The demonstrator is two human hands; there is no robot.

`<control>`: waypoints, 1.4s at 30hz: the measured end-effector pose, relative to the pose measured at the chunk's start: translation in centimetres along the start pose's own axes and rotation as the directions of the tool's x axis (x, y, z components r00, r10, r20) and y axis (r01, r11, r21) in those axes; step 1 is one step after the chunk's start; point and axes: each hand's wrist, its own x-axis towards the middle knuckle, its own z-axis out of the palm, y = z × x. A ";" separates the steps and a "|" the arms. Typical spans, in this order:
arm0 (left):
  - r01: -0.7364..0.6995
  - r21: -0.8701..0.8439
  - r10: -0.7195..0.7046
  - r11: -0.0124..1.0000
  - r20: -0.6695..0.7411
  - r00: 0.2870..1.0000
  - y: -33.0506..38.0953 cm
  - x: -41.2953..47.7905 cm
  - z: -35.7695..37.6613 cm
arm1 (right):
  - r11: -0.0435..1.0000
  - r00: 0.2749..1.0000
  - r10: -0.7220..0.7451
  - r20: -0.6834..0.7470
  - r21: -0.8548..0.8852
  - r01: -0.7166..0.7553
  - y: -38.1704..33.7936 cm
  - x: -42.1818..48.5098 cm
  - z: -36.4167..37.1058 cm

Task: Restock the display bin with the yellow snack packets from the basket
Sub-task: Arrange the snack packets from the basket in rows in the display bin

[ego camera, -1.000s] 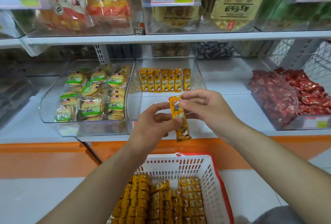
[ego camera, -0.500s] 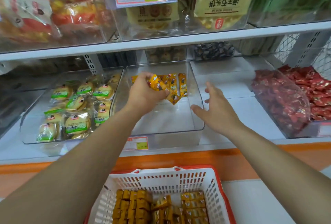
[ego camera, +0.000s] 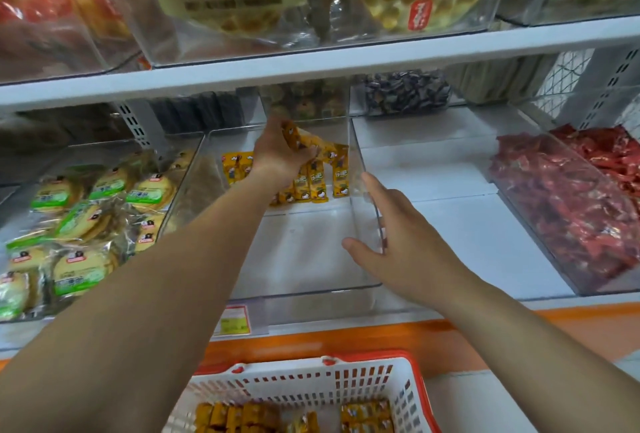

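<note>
**A:** What are the fingers doing?

**B:** The left hand (ego camera: 277,155) has its fingers curled round a few yellow snack packets (ego camera: 308,143), held over the back of the clear display bin (ego camera: 356,162), toward 12 o'clock. The right hand (ego camera: 401,242) lies with straight, slightly spread fingers against the bin's right wall.

**A:** And inside the bin?

**B:** A row of packets (ego camera: 311,187) stands at the back.

**A:** Around it?

**B:** The basket (ego camera: 311,384) at 6 o'clock holds more packets (ego camera: 239,415). There is a cake bin (ego camera: 86,221) at 9 o'clock and a bin of red snacks (ego camera: 571,204) at 3 o'clock.
</note>
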 end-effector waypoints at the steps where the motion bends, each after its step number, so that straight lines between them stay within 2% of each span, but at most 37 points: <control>1: -0.004 -0.004 0.004 1.000 0.003 1.000 -0.2 0.0 -0.1 | 1.000 1.000 -0.006 -0.001 0.000 0.006 0.0 0.0 0.0; 5: -0.058 -0.003 0.058 0.998 0.030 0.998 -0.6 -0.2 -0.8 | 1.000 1.000 -0.012 0.007 0.013 0.012 0.1 -0.1 -0.2; 10: -0.257 0.245 0.229 0.935 0.138 0.964 1.6 0.4 -0.8 | 1.000 1.000 0.002 0.016 0.008 -0.002 -0.2 -0.1 -0.2; 16: -0.346 0.374 0.211 0.861 0.356 0.910 3.4 2.6 -1.6 | 1.000 1.000 0.017 0.022 0.004 -0.017 -0.6 -0.2 -0.5; 20: -0.412 0.423 0.226 0.807 0.423 0.878 3.4 3.2 -2.0 | 1.000 0.999 0.015 0.032 -0.005 -0.015 -0.6 -0.3 -0.5; 24: -0.426 0.433 0.241 0.794 0.419 0.876 3.3 3.2 -1.7 | 1.000 0.999 0.016 0.033 0.003 -0.016 -0.5 -0.3 -0.5; 31: -0.269 0.217 0.186 0.939 0.338 0.922 1.8 2.0 -1.4 | 0.999 0.999 0.018 0.041 0.041 -0.019 -0.6 -0.3 -0.5; 36: -0.216 0.187 0.160 0.958 0.275 0.948 0.5 1.3 -0.9 | 0.999 0.999 0.018 0.043 0.048 -0.020 -0.6 -0.3 -0.5; 39: -0.269 0.268 0.165 0.925 0.354 0.920 1.0 1.6 -1.4 | 0.999 0.999 0.014 0.044 0.048 -0.016 -0.5 -0.3 -0.5; 42: -0.354 0.404 0.144 0.844 0.465 0.874 1.9 1.9 -1.7 | 0.998 0.998 0.024 0.055 0.061 -0.028 -0.7 -0.3 -0.4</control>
